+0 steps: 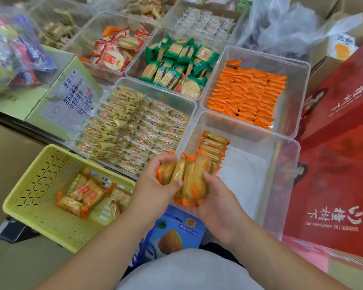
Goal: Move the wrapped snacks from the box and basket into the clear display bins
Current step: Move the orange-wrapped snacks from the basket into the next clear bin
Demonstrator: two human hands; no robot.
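Observation:
Both hands hold one stack of orange-wrapped snacks (187,176) on edge, just in front of the near clear bin (281,185). My left hand (153,185) grips the stack's left end, my right hand (216,197) cups it from below and the right. Inside that bin a short row of the same snacks (214,146) stands at its far left corner; the remaining floor is bare. Several more of these packs (82,197) lie in the yellow basket (29,185) at lower left.
Other clear bins behind hold yellow packs (134,126), orange packs (247,95), green packs (176,65) and red-white packs (115,49). Red gift boxes (333,164) wall the right side. A green carton (69,97) sits left, a blue carton (176,231) below my hands.

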